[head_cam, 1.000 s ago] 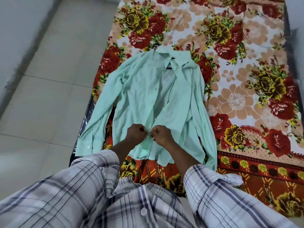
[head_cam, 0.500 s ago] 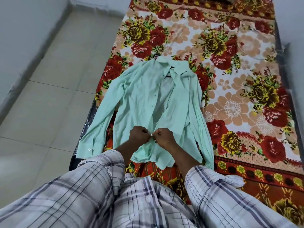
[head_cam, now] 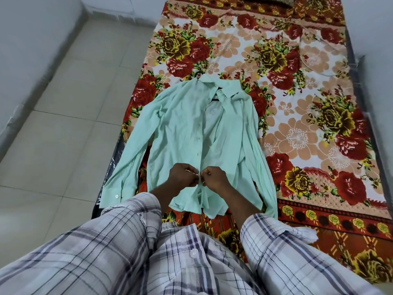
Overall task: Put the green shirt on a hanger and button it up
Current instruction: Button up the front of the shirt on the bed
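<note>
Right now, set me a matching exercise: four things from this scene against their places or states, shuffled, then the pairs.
1 green shirt
2 hanger
3 left hand
4 floral sheet

a mostly hidden, dark bar showing
b spread beneath the shirt
c pinches the shirt's front edge
d lies flat, upper front open

Pairs: 1-d; 2-a; 3-c; 4-b

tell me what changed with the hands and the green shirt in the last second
The left hand and right hand closed the small gap between them and now meet low on the green shirt. Both kept pinching its front edges. The shirt stayed flat on the floral sheet, upper front open, hanger at the collar.
</note>
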